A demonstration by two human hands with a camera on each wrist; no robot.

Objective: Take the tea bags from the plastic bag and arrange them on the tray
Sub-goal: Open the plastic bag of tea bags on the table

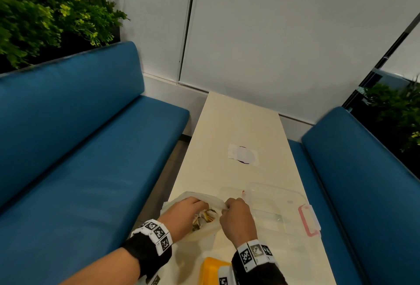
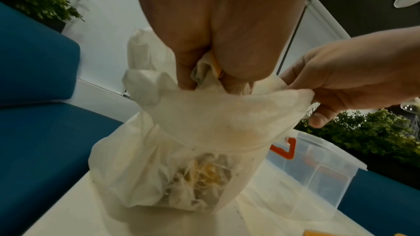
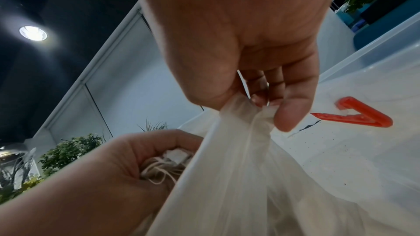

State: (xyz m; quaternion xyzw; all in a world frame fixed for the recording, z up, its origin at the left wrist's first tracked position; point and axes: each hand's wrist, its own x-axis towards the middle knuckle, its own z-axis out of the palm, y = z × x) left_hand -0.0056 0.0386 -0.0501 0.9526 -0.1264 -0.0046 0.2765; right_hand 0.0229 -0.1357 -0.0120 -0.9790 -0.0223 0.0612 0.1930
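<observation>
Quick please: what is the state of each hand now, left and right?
Left hand: closed, gripping tea bags inside the plastic bag.
Right hand: closed, pinching the plastic bag's rim.

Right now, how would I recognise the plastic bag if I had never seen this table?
Find the long cream table between two blue benches. At its near end, beside a clear box, stands the plastic bag: soft, milky and crumpled, unlike the rigid box.

blue benches, cream table, white wall, plants.
</observation>
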